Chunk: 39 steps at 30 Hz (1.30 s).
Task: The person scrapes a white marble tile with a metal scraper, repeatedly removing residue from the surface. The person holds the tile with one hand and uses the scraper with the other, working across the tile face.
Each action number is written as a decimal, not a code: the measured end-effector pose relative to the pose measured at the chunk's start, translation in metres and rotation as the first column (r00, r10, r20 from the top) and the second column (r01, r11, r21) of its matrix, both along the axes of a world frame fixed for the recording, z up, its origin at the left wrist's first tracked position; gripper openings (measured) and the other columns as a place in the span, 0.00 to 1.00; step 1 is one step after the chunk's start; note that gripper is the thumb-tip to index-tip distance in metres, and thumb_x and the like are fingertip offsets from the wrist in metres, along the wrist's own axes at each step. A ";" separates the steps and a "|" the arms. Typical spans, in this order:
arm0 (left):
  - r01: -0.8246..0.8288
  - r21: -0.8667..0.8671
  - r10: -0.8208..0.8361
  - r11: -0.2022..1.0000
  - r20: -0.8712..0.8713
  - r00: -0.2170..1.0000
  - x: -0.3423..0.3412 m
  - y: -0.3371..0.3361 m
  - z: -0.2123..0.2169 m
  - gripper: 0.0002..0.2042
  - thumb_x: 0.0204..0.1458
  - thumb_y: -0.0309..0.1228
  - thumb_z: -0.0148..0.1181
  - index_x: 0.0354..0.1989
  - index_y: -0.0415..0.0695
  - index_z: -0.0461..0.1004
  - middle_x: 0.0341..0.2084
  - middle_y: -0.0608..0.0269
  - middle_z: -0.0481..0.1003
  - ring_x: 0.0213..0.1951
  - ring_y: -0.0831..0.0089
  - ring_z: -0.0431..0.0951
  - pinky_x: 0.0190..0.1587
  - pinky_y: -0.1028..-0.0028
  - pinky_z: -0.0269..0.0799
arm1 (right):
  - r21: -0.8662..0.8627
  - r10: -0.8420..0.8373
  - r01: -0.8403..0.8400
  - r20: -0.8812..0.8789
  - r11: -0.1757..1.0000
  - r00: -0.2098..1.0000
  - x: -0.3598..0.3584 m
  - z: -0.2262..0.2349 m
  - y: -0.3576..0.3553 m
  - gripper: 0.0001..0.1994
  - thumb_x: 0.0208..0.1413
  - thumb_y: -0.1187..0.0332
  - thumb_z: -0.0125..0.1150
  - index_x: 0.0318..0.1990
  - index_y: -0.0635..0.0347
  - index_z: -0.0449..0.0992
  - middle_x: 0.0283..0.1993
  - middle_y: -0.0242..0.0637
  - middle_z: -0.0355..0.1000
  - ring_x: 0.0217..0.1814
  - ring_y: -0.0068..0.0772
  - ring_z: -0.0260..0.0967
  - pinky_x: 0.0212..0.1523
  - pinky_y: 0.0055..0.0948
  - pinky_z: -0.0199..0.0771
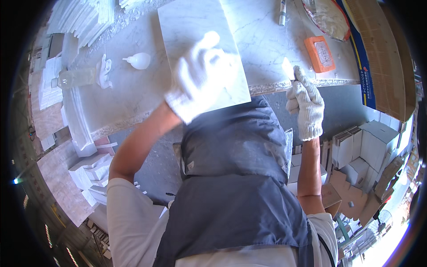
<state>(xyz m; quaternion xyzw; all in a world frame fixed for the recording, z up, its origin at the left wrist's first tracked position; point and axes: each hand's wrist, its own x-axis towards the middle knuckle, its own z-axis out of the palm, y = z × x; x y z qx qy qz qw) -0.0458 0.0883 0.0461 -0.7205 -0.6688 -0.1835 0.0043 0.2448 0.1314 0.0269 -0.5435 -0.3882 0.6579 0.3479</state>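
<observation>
My left hand (200, 73), in a white knit glove, is over a pale veined tile (191, 26) that lies on the marble worktop and juts past its front edge. Motion smears its fingers, so their grip is unclear. By the worktop's front edge, my gloved right hand (305, 104) is closed on a small putty knife (288, 69). Its light blade points up and away from me, while the glove hides most of the handle. Just beyond this hand lies an orange block with a pale label (321, 54).
At the far right are a marker (283, 13) and a red-rimmed bowl of white paste (331, 20), beside a cardboard box (382, 53). To the left lie a white squeeze bulb (138, 61), a crumpled white cloth (104, 72), a clear bottle (75, 78) and stacked tile strips (82, 20).
</observation>
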 end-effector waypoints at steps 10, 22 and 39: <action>0.097 0.142 -0.086 0.985 -0.076 0.993 -0.016 -0.006 -0.028 0.16 0.54 0.40 0.69 0.49 0.53 0.76 0.53 0.64 0.78 0.58 0.58 0.79 0.49 0.63 0.80 | -0.028 -0.007 0.006 -0.021 1.000 1.000 -0.001 0.006 0.001 0.20 0.68 0.71 0.63 0.66 0.61 0.76 0.32 0.26 0.73 0.25 0.13 0.61 0.24 0.16 0.63; 0.121 -0.225 0.000 0.967 0.471 0.882 -0.003 -0.020 0.007 0.10 0.58 0.38 0.64 0.34 0.45 0.81 0.40 0.60 0.81 0.40 0.62 0.82 0.45 0.65 0.80 | 0.181 0.048 -0.065 0.094 0.981 0.994 -0.002 -0.025 0.008 0.20 0.73 0.67 0.56 0.69 0.58 0.74 0.31 0.26 0.71 0.22 0.13 0.60 0.22 0.17 0.60; -0.250 0.018 0.242 0.968 -0.322 0.915 -0.092 0.124 -0.010 0.09 0.63 0.39 0.56 0.43 0.60 0.84 0.44 0.63 0.81 0.45 0.58 0.82 0.43 0.59 0.80 | 0.738 -0.024 -0.205 0.288 0.643 0.957 -0.063 -0.066 0.050 0.21 0.64 0.84 0.59 0.64 0.61 0.79 0.48 0.36 0.81 0.40 0.20 0.75 0.36 0.20 0.80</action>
